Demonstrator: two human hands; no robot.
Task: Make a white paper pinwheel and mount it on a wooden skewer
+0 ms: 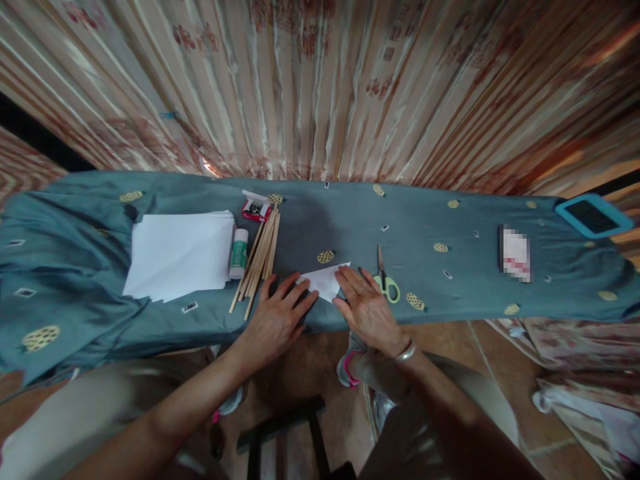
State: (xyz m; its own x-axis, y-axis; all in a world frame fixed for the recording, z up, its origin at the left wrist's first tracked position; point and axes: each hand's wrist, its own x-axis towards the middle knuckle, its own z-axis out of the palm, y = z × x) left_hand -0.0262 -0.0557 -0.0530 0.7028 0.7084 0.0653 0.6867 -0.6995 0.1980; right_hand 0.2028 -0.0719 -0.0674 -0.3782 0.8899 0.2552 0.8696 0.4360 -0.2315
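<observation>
A small folded piece of white paper lies on the cloth near the table's front edge, roughly triangular in outline. My left hand rests at its left end, fingers spread and fingertips on the paper. On the right end lies my right hand, its fingers stretched flat across the paper's edge. Just beyond that hand are scissors with light green handles, blades pointing away from me. Left of my left hand, several thin wooden sticks lie in a loose bundle.
A stack of white paper sheets and a glue stick lie to the left. Behind the sticks sits a small open red box. Toward the right are a blurred-out packet and a blue-framed tablet. A curtain hangs behind.
</observation>
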